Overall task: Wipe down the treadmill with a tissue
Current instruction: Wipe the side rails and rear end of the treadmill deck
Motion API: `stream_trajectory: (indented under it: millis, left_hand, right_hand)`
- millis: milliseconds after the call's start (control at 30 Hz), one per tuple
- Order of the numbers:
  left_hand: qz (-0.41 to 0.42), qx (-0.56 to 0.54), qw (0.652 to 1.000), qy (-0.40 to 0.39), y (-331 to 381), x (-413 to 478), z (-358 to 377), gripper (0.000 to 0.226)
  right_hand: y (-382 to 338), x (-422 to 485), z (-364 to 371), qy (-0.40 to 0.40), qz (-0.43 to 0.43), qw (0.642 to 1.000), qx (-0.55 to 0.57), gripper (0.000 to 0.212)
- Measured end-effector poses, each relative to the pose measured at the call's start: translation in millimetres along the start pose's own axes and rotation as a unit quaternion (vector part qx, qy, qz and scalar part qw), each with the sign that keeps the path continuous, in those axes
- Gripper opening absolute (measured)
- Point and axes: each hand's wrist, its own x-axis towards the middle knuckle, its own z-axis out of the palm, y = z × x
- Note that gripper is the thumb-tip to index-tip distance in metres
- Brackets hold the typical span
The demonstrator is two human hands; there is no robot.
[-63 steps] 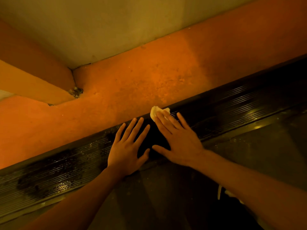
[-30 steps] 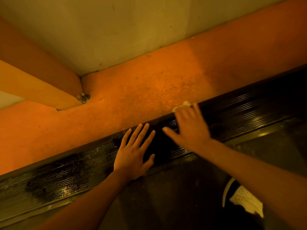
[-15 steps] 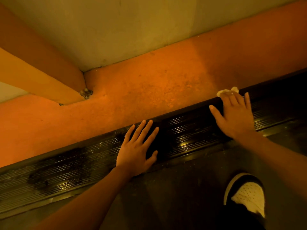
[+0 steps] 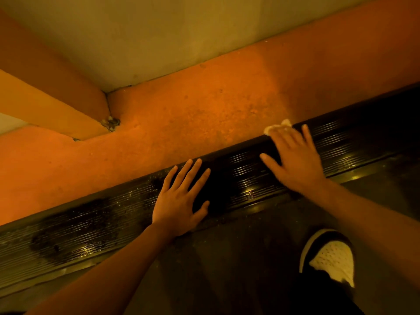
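Observation:
The treadmill's black ribbed side rail [image 4: 91, 226] runs diagonally from lower left to upper right, with the dark belt [image 4: 227, 264] beside it. My left hand [image 4: 179, 201] lies flat on the rail with its fingers spread and holds nothing. My right hand [image 4: 295, 160] presses flat on the rail farther right, fingers straight. A crumpled pale tissue [image 4: 278, 128] sits under its fingertips, with only its far edge showing at the rail's outer edge. The rail looks wet and shiny between my hands and has dull dark patches to the left.
An orange floor [image 4: 181, 123] borders the rail's far side and meets a pale wall [image 4: 159, 30]. An orange ledge [image 4: 45, 105] juts in at the left, with debris in its corner [image 4: 111, 122]. My white-toed shoe [image 4: 334, 262] stands on the belt at the lower right.
My right hand slid the tissue rightward along the rail, then came back a little to the left in the last half second. My left hand stayed flat in place.

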Motion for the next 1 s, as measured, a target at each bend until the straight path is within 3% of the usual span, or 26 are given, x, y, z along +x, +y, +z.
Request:
stream_trajectory:
  millis: [100,200,433,567,733,833,900,1000]
  left_hand:
    - [0.002,-0.004,1.0,0.006,0,0,1,0.075]
    - [0.001,-0.003,1.0,0.009,0,0,1,0.075]
    - [0.005,0.002,1.0,0.009,0,1,2,0.077]
    - [0.006,0.001,1.0,0.011,-1,1,2,0.076]
    - [0.004,-0.002,1.0,0.012,0,0,0,0.074]
    - [0.003,-0.004,1.0,0.011,1,0,0,0.074]
    - [0.001,-0.003,1.0,0.011,1,0,1,0.074]
    - [0.0,0.002,1.0,0.014,1,0,1,0.075]
  right_hand:
    - [45,2,-16,0.004,0.09,0.996,-0.003,0.072]
    - [22,6,-16,0.001,0.127,0.992,0.002,0.081]
    - [-135,0,14,-0.063,-0.067,0.995,0.047,0.091]
    - [-94,-2,12,-0.066,-0.121,0.99,0.005,0.088]
    - [31,-24,-6,-0.034,0.051,0.998,-0.028,0.086]
    - [31,-40,-8,-0.033,0.115,0.992,-0.025,0.092]
    - [-3,-55,0,-0.036,0.091,0.995,-0.009,0.094]
    - [-77,-84,21,-0.079,-0.04,0.996,0.017,0.094]
